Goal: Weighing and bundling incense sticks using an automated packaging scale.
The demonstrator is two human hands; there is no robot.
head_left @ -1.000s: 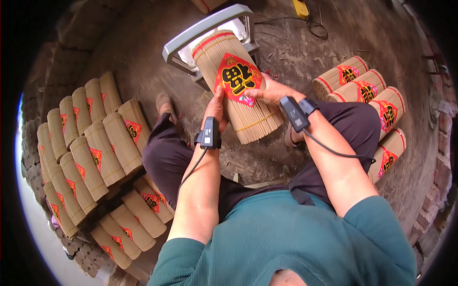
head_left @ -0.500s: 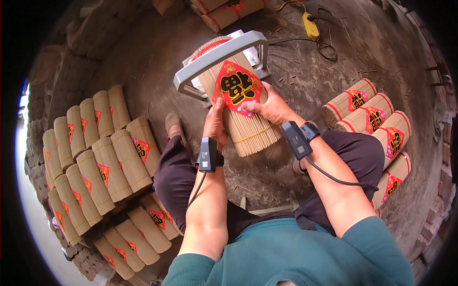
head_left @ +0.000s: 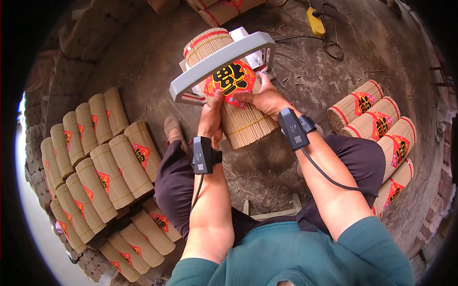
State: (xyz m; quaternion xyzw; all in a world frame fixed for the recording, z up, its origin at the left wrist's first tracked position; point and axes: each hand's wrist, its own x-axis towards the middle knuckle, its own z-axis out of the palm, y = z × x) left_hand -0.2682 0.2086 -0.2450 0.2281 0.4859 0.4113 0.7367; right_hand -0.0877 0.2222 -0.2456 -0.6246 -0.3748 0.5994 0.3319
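Both my hands grip a thick round bundle of thin tan sticks [head_left: 245, 126] with a red diamond label [head_left: 247, 82] and yellow bands. The bundle passes beneath the grey arched frame [head_left: 222, 58] of a small machine, and its far end, ringed with red tape, shows beyond the arch. My left hand [head_left: 210, 119] is closed on the left side of the bundle, its thumb near the label. On the other side, my right hand [head_left: 268, 99] holds it with the thumb lying over the label's lower edge. The fingers underneath are hidden.
Stacked rows of labelled stick bundles [head_left: 112, 169] lie to my left. Several red-taped bundles [head_left: 381, 123] rest beside my right knee. More bundles [head_left: 224, 13] lie at the far edge. A yellow power strip [head_left: 316, 23] and black cable sit on the littered floor.
The bundle has moved away from me, farther under the arch, with both hands still on it. More of its red-taped far end now shows past the frame.
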